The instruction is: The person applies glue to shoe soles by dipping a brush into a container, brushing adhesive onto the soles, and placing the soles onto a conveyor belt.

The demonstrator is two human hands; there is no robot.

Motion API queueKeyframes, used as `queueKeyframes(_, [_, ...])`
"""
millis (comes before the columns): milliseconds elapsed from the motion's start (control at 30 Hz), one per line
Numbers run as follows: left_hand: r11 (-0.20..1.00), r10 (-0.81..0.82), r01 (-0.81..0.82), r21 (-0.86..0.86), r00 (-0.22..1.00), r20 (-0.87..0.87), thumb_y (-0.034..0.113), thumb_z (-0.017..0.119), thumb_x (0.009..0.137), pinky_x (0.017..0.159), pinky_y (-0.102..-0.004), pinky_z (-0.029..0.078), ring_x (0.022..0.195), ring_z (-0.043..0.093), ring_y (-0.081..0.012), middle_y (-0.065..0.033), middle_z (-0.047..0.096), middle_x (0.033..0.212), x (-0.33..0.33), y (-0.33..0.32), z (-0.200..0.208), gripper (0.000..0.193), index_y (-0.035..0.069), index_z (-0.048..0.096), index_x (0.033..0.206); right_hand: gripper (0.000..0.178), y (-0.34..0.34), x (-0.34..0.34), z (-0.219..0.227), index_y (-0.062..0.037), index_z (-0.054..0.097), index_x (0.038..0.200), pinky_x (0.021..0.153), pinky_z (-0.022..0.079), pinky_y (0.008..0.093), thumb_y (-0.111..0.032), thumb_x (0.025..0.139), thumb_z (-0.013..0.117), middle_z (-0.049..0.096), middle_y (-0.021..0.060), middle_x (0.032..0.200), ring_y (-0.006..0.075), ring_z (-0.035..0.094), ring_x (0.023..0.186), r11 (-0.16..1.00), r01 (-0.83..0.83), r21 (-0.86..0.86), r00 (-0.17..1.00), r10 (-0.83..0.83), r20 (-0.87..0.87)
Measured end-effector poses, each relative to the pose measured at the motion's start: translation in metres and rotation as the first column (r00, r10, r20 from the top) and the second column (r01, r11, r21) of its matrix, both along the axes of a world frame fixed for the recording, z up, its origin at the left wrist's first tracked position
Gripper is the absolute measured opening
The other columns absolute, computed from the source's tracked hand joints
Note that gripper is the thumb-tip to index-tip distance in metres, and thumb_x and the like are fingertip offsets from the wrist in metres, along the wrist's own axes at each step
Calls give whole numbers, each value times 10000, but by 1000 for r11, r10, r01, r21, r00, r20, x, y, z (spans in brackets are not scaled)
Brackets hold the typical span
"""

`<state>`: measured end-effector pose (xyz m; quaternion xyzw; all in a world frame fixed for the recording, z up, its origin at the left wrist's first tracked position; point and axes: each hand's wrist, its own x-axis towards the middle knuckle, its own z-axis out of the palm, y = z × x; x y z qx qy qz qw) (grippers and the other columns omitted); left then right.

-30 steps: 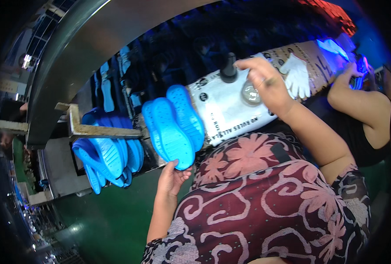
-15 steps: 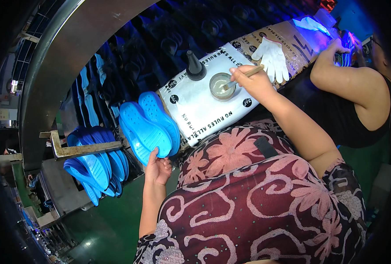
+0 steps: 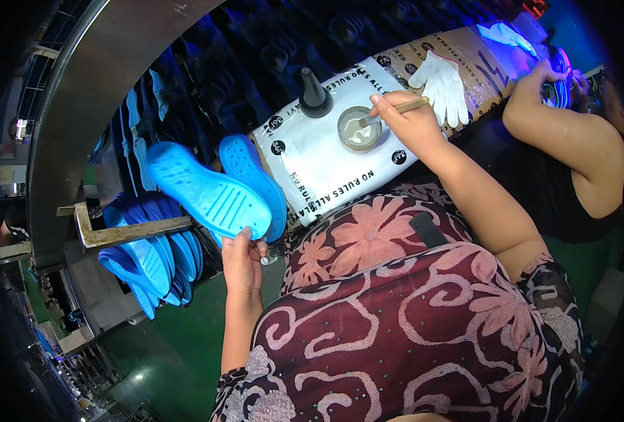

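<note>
With thumb and fingers my left hand [image 3: 243,261] pinches the near end of a bright blue shoe sole [image 3: 210,191], which is tilted and slightly blurred. A second blue sole [image 3: 259,184] lies beside and partly under it. My right hand [image 3: 412,121] grips a wooden-handled brush [image 3: 409,105], its bristle end inside a small round jar [image 3: 359,141] of whitish fluid. That jar stands on a white plastic-covered board [image 3: 340,165]. Just left of the jar rises a dark cone-shaped bottle [image 3: 314,95].
A white glove [image 3: 442,90] lies on brown taped cardboard [image 3: 470,67]. Several blue soles [image 3: 146,267] hang at a metal bracket [image 3: 129,233] on the left. Dark racks run along the back. At the right a co-worker's arm [image 3: 558,123] reaches toward blue-lit items.
The held sole has lifted off its neighbour and swung left, its far end now farther away. My right hand stays with the brush at the jar.
</note>
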<state>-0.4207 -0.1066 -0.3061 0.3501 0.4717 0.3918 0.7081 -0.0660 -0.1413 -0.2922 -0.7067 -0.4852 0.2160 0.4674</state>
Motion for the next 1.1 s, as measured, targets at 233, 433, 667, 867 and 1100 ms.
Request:
queueKeyframes(233, [947, -108, 210, 243, 920, -378, 102, 562, 898, 568, -252, 505, 634, 631, -181, -128, 627, 863, 29, -2, 26, 250, -46, 482, 1082, 294, 7, -1, -24, -24, 663, 705, 588, 426, 315, -262, 868, 607, 610, 110, 624, 228, 572, 625, 992, -114, 62, 920, 81, 384])
queueKeyframes(433, [956, -43, 145, 254, 930, -366, 90, 535, 909, 541, -248, 499, 613, 623, -167, -133, 626, 839, 36, -8, 25, 217, -51, 475, 1064, 342, -1, -2, -5, -30, 659, 684, 609, 442, 315, -309, 872, 599, 606, 95, 631, 191, 569, 622, 996, 53, 71, 996, -47, -77])
queueKeyframes(667, [911, 12, 112, 397, 955, -297, 117, 531, 912, 510, -246, 481, 583, 608, -153, -134, 620, 832, 65, 0, 37, 234, -56, 467, 1056, 343, -19, 10, 13, -10, 651, 838, 622, 361, 214, -329, 919, 554, 548, 17, 662, 82, 466, 645, 984, 153, 94, 786, -64, -615])
queueKeyframes(867, [841, 19, 153, 519, 950, -311, 99, 564, 889, 510, -257, 500, 579, 610, -171, -141, 619, 819, 95, 4, 57, 253, -66, 460, 1050, 337, -30, -17, 56, 12, 661, 839, 610, 403, 220, -277, 938, 518, 587, 35, 674, 90, 511, 628, 981, 7, 192, 837, 99, -539])
queueKeyframes(1100, [766, -14, 202, 610, 954, -298, 36, 560, 859, 545, -269, 544, 633, 629, -171, -147, 620, 874, 99, 3, 62, 243, -77, 473, 1056, 231, -27, -54, 78, -15, 679, 740, 599, 430, 300, -193, 870, 611, 607, 75, 642, 176, 546, 590, 893, -305, 331, 950, 308, 46])
